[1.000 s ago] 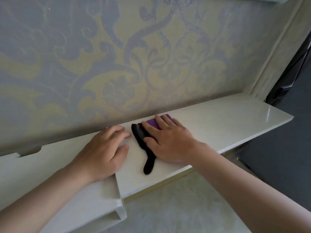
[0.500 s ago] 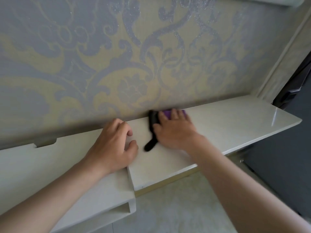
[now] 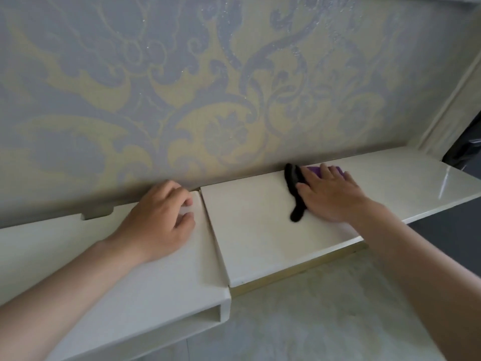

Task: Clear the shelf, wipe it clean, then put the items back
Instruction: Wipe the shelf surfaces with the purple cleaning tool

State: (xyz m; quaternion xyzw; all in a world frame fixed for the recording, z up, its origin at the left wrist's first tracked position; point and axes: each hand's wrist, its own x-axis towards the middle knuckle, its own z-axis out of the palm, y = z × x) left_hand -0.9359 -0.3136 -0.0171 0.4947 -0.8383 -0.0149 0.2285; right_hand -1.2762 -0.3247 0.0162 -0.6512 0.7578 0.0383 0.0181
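A long cream shelf runs along the patterned wall, with nothing standing on it. My right hand lies flat on a purple cloth with a black edge, pressing it onto the shelf close to the wall. Most of the cloth is hidden under the palm; a black tail sticks out towards me. My left hand rests on the raised left section of the shelf, fingers loosely bent, holding nothing.
The patterned wall rises straight behind the shelf. A notch cuts the back edge at the left. The left section has an open slot beneath it. A dark object stands past the shelf's right end.
My right hand slid the cloth away from me and to the right, up against the wall. My left hand stayed on the left section. The view shifted a little.
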